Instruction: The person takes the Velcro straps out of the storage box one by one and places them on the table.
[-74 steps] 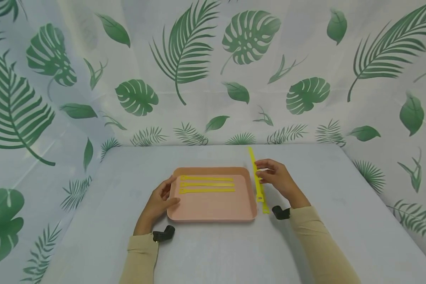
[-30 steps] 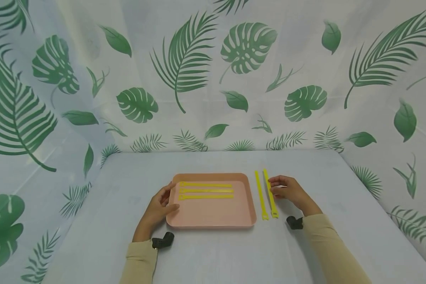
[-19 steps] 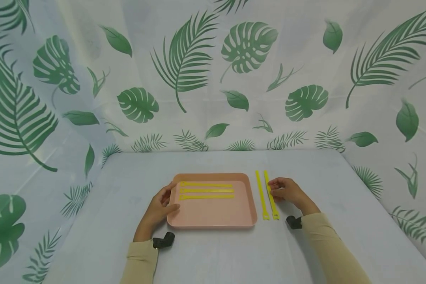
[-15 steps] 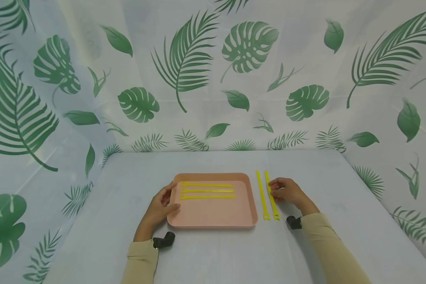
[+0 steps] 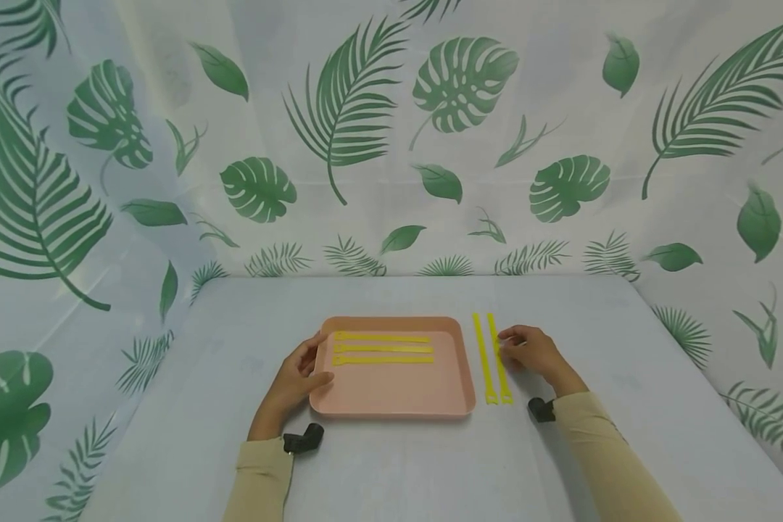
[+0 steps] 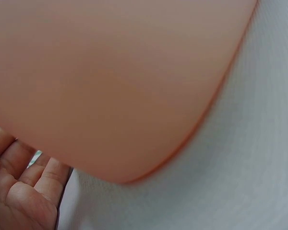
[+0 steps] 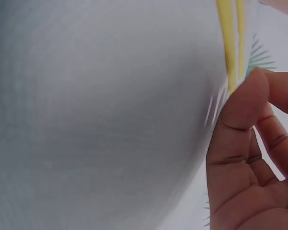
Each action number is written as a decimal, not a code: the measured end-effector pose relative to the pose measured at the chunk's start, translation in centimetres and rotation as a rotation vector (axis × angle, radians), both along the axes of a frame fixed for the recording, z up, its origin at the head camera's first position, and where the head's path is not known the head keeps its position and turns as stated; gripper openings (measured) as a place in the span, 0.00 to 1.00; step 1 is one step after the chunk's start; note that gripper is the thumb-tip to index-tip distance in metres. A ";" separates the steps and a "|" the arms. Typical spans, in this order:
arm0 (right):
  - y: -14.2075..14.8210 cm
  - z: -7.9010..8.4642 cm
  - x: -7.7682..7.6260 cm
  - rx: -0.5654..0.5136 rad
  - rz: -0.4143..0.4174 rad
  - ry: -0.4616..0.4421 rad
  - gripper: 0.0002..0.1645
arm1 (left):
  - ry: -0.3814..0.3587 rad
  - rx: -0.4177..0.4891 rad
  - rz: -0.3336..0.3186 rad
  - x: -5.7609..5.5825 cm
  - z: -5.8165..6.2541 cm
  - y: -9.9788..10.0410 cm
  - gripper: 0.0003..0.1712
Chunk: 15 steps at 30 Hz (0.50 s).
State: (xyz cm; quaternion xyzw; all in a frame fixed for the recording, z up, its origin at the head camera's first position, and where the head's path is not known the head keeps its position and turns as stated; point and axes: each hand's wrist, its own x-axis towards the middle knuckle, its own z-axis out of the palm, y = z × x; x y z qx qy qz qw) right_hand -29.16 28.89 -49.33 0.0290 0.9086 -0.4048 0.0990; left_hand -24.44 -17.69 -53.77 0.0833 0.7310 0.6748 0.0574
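Note:
My left hand grips the left edge of a pink rectangular tray, thumb over the rim and fingers along the outer side. Inside the tray lie three yellow cable straps, parallel, slotted heads to the left. To the right of the tray, two more straps lie on the table, heads toward me. My right hand pinches the outer yellow strap between thumb and fingertips; the inner strap lies beside it, untouched. In the right wrist view the thumb covers part of the strap.
A white cloth-covered table extends around the tray. Behind it and on both sides hangs a white curtain printed with green leaves. A black wrist camera sits at the left cuff, another black camera at the right.
The right hand has brought a strap from beside the tray's edge down to the table, farther right. Lately the outer strap has swung slightly straighter beside the inner one. The left hand stays on the tray.

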 end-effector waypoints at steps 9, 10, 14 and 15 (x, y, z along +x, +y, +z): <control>-0.5 1.1 0.2 -0.042 0.034 0.093 0.18 | -0.028 -0.013 0.025 -0.3 -0.2 0.0 0.49; -0.6 1.2 0.2 -0.047 0.037 0.104 0.18 | -0.029 -0.013 0.025 -0.3 -0.3 0.0 0.49; -1.0 1.7 0.3 -0.059 0.049 0.138 0.18 | -0.026 -0.015 0.025 -0.4 -0.3 -0.1 0.49; -1.1 1.8 0.2 -0.065 0.053 0.147 0.18 | -0.025 -0.016 0.024 -0.4 -0.3 0.0 0.49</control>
